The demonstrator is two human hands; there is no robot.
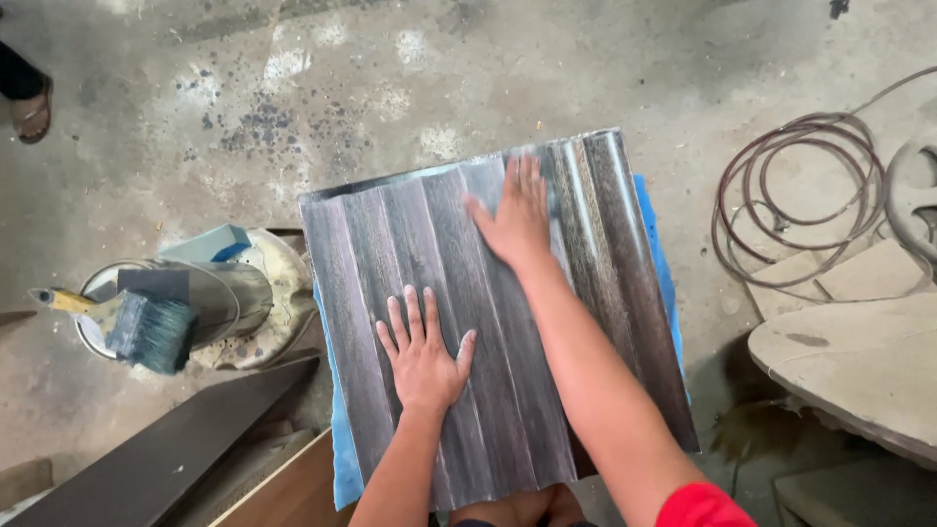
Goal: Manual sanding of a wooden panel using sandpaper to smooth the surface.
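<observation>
**Two bare hands flat on a dark fluted panel**

Two hands press on one panel (488,312), a square sheet with a dark wood-grain face and lengthwise ridges. It lies face up over a blue pad (342,459) whose edges show along the left and right sides. Panel and pad sit low, above a stained concrete floor (390,68); what carries them is hidden.

Left hand (422,353): palm down near the middle of the panel, fingers spread and pointing away from the person. Grip apart, clamped on nothing, only resting on the surface.

Right hand (514,217): further up, toward the far edge, palm down, fingers stretched out and close together. Grip apart as well, flat on the ridges. The forearm crosses the panel's lower right; a red sleeve (698,507) shows at the bottom edge.

Left of the panel: a round metal can (220,293) with crusted, pale smears about its rim, just beside the pad. A wide brush (146,332) with a yellow handle lies across the can's top, dark bristles toward the panel. A small blue-and-white block (210,244) leans behind it.

Lower left: dark long boards (166,454) lie slantwise.

Right: a coil of brownish hose (795,195) on the floor, well apart from the panel; pale stone-like slabs (859,361) nearer.

Top left corner: another person's sandalled foot (29,107).
</observation>
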